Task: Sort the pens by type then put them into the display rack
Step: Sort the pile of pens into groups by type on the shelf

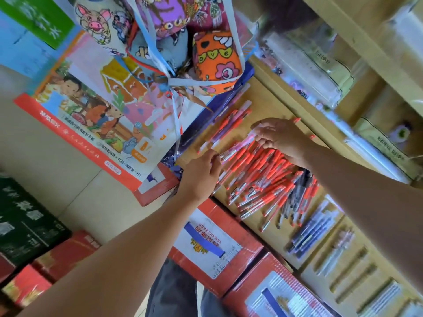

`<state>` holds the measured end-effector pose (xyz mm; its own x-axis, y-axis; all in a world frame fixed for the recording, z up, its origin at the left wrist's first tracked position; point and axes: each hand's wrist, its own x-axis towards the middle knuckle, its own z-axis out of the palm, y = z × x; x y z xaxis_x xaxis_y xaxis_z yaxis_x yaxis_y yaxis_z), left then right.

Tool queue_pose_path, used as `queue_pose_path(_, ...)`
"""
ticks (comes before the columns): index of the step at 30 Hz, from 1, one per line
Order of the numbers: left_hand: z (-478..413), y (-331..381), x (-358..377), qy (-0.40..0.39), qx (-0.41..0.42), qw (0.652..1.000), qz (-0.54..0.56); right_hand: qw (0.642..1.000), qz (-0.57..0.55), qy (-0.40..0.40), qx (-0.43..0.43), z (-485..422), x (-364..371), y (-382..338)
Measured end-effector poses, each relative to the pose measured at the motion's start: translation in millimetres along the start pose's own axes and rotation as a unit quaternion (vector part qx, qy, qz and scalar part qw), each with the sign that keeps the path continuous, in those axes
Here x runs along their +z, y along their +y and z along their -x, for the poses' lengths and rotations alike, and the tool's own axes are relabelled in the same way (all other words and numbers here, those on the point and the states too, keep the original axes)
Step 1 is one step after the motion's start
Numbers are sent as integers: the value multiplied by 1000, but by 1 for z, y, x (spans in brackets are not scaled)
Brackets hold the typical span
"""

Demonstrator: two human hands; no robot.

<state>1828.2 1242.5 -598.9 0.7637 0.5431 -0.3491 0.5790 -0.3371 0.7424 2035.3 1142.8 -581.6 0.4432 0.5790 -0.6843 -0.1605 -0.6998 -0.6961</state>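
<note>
A big heap of red-capped pens [261, 177] lies on the brown cardboard surface [265, 99]. A smaller group of red and pink pens [231, 121] lies apart at its far end. Dark blue pens [309, 234] lie in a row at the near right. My left hand [201, 175] pinches the end of a clear pen with a white label [229, 154] at the heap's left edge. My right hand [279, 138] hovers over the heap's far end with fingers curled down; what it holds, if anything, is hidden.
Red beer cartons [215, 245] stand below the cardboard surface. Colourful printed bags [215, 60] hang above the pens on pale straps. A poster [96, 106] covers the wall at left. Shelves with clear-wrapped packs [306, 67] rise on the right. More packed pens [343, 255] lie at the near right.
</note>
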Motion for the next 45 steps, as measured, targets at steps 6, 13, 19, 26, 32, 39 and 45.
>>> queue_pose_path(6, 4, -12, 0, -111, -125, 966, 196, 1000, 6, 15, 22, -10, 15, -1)
queue_pose_path(13, 8, -9, -9, 45, -67, 996, 40, 925, 273, 175, -197, -47, 21, -8)
queue_pose_path(19, 13, -16, -11, 104, -100, 988, -56, 845, 477, 61, -233, -40, 16, 5)
queue_pose_path(26, 10, -14, -10, 103, -98, 988, -65, 821, 478, 112, -291, -41, 12, 4)
queue_pose_path(32, 12, -14, -10, 106, -103, 988, -51, 789, 563, 65, -237, -54, 25, -12)
queue_pose_path(39, 12, -15, -9, 90, -105, 990, -31, 770, 583, 66, -252, -45, 14, -13)
queue_pose_path(45, 12, -14, -9, 97, -115, 989, 13, 782, 582, 79, -205, -48, 15, -14)
